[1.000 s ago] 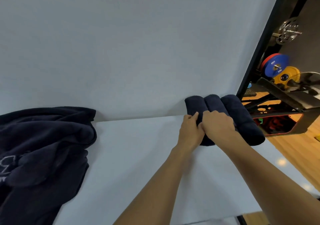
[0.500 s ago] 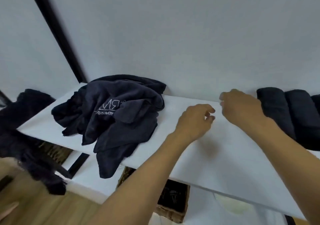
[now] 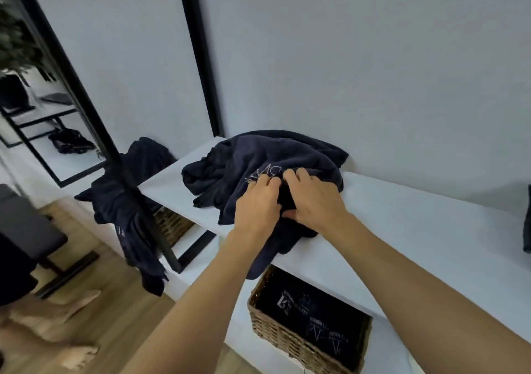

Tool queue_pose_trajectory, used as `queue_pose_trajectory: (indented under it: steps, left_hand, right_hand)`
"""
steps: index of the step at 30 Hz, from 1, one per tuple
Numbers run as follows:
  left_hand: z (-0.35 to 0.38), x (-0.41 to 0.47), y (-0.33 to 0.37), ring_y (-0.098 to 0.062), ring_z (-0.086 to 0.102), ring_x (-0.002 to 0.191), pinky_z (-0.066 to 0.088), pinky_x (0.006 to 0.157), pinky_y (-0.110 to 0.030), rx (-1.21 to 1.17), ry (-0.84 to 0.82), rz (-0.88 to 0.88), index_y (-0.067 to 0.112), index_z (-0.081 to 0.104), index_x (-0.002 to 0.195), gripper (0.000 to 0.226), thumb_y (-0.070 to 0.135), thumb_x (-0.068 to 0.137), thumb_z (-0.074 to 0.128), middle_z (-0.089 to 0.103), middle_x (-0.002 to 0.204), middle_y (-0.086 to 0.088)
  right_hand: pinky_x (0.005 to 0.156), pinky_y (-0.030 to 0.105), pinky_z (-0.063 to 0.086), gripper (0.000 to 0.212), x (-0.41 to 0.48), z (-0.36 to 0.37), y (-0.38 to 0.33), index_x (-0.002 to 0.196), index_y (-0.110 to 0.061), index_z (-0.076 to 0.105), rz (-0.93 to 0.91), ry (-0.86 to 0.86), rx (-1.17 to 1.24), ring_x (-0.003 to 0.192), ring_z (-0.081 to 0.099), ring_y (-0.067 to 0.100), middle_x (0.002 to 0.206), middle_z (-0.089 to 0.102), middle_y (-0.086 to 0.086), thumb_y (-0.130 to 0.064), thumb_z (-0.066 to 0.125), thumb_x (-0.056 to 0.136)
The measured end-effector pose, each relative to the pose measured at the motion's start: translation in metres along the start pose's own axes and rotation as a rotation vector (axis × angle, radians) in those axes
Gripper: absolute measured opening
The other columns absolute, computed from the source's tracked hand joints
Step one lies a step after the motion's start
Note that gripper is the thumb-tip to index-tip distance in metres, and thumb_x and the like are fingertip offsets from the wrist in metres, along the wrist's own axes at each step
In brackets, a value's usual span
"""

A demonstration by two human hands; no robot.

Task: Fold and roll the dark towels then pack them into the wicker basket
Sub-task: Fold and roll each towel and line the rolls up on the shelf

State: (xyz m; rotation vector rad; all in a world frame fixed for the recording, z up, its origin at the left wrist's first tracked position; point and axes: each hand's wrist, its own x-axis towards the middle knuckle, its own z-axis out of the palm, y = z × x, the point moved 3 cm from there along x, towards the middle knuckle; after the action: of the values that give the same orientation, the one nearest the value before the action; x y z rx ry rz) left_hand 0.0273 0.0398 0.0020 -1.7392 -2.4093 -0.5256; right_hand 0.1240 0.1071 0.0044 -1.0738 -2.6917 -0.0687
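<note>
A heap of unfolded dark towels (image 3: 235, 169) lies on the white shelf (image 3: 402, 230), one corner hanging over the front edge. Both my hands are on the heap's right side. My left hand (image 3: 257, 204) has its fingers curled into the cloth near the pale printed logo. My right hand (image 3: 311, 198) grips the cloth beside it, thumb tucked under a fold. The wicker basket (image 3: 287, 336) stands on the lower shelf below, with dark logo towels inside. An edge of the rolled towels (image 3: 527, 224) shows at the far right.
A black-framed mirror (image 3: 86, 120) leans against the wall at left and reflects the heap of towels. A dark bench (image 3: 26, 230) stands at the far left on the wooden floor (image 3: 94, 310). The grey wall (image 3: 373, 71) rises close behind the shelf.
My view has swung left, away from the rolled towels. Both hands crossed the shelf from the rolls to the heap of towels and took hold of its cloth.
</note>
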Motion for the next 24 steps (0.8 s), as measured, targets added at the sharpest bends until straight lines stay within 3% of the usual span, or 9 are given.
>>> queue_pose_trajectory:
  steps: [6,11,13,16,19,22,24]
  left_hand:
    - [0.009,0.011,-0.01,-0.026,0.056,0.1,0.05,0.071,-0.04,-0.074,0.059,0.08,0.015,0.06,0.114,0.024,0.011,0.091,0.053,0.057,0.11,-0.002]
    - [-0.008,0.023,-0.022,-0.018,0.056,0.087,0.049,0.064,-0.036,-0.238,0.188,0.133,0.017,0.065,0.102,0.016,0.028,0.095,0.055,0.058,0.096,0.002]
    - [-0.028,0.031,-0.021,-0.016,0.056,0.081,0.051,0.065,-0.038,-0.342,0.278,0.123,0.018,0.065,0.093,0.016,0.031,0.094,0.056,0.06,0.087,0.005]
    - [-0.063,0.049,-0.014,-0.016,0.058,0.074,0.05,0.066,-0.035,-0.501,0.326,0.109,0.018,0.06,0.092,0.014,0.032,0.093,0.059,0.062,0.077,0.008]
    - [-0.092,0.072,-0.007,-0.022,0.06,0.072,0.05,0.066,-0.037,-0.522,0.318,0.138,0.013,0.06,0.089,0.016,0.028,0.093,0.06,0.063,0.075,0.002]
    - [-0.12,0.092,-0.015,-0.016,0.056,0.059,0.039,0.054,-0.024,-0.568,0.323,0.089,0.017,0.058,0.074,0.022,0.026,0.093,0.062,0.057,0.062,0.004]
    - [-0.142,0.101,-0.026,-0.009,0.05,0.051,0.033,0.05,-0.02,-0.602,0.348,0.062,0.022,0.054,0.064,0.03,0.025,0.093,0.064,0.053,0.056,0.007]
  right_hand:
    - [0.056,0.034,0.036,0.024,0.005,0.006,-0.007,0.121,-0.016,0.046,-0.045,0.091,-0.033,0.087,0.064,0.024,0.111,0.061,0.004,-0.024,0.042,0.099]
    - [0.07,0.037,0.05,0.03,0.016,-0.033,-0.004,0.117,-0.022,0.061,-0.037,0.114,0.016,0.093,0.06,0.019,0.11,0.059,-0.002,-0.029,0.035,0.102]
    - [0.075,0.037,0.049,0.032,0.024,-0.06,-0.001,0.112,-0.025,0.064,-0.016,0.17,0.028,0.095,0.059,0.019,0.107,0.059,-0.003,-0.033,0.035,0.103]
    - [0.076,0.033,0.041,0.03,0.041,-0.111,0.002,0.108,-0.024,0.066,0.044,0.313,0.132,0.095,0.058,0.019,0.106,0.062,-0.004,-0.032,0.037,0.102]
    - [0.078,0.031,0.046,0.025,0.06,-0.171,0.002,0.103,-0.021,0.065,0.061,0.495,0.315,0.083,0.061,0.015,0.093,0.067,-0.006,-0.028,0.042,0.101]
    - [0.065,0.018,0.048,0.02,0.074,-0.226,0.011,0.097,-0.019,0.063,0.088,0.617,0.437,0.059,0.066,0.01,0.081,0.066,-0.003,-0.025,0.045,0.1]
    - [0.052,0.011,0.044,0.017,0.08,-0.254,0.022,0.093,-0.019,0.061,0.138,0.685,0.491,0.055,0.067,0.006,0.077,0.064,-0.003,-0.022,0.045,0.1]
